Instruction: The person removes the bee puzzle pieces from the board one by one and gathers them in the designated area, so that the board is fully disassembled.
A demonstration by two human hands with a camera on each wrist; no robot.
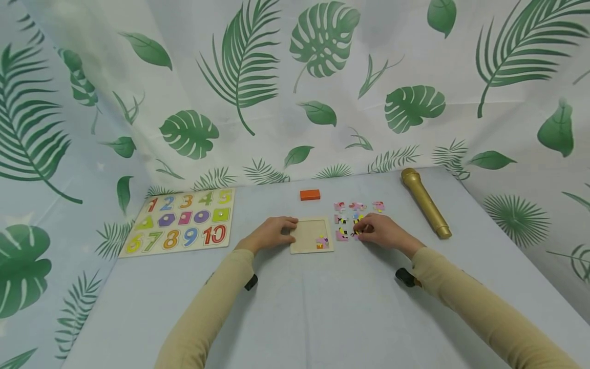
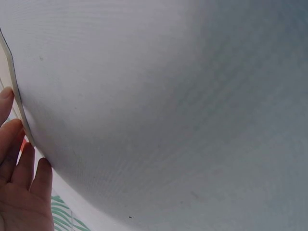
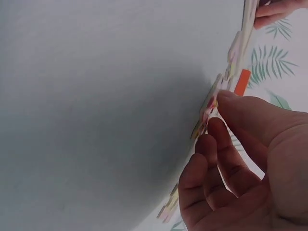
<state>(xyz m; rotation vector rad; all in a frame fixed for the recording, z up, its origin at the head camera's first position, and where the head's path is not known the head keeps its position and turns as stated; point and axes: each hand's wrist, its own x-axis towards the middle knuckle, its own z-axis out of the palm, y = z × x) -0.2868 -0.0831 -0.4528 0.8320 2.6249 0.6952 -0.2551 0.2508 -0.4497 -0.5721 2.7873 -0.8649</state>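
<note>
A shallow square wooden puzzle tray [image 1: 304, 231] lies mid-table, one pink and yellow puzzle piece [image 1: 321, 241] sitting in its near right corner. My left hand [image 1: 271, 234] touches the tray's left edge with thumb and fingertips; in the left wrist view its fingers [image 2: 24, 168] lie along that edge. To the right of the tray are rows of loose jigsaw pieces [image 1: 341, 234]. Over the right part of these, my right hand [image 1: 380, 231] pinches a colourful puzzle piece [image 3: 209, 107] between thumb and fingers. That hand partly hides the pieces beneath it in the head view.
A number and shape board [image 1: 182, 221] lies at the left. An orange-red block [image 1: 310, 195] is behind the tray, and a gold microphone [image 1: 426, 204] lies at the right. A leaf-printed curtain [image 1: 276, 102] borders the table's back.
</note>
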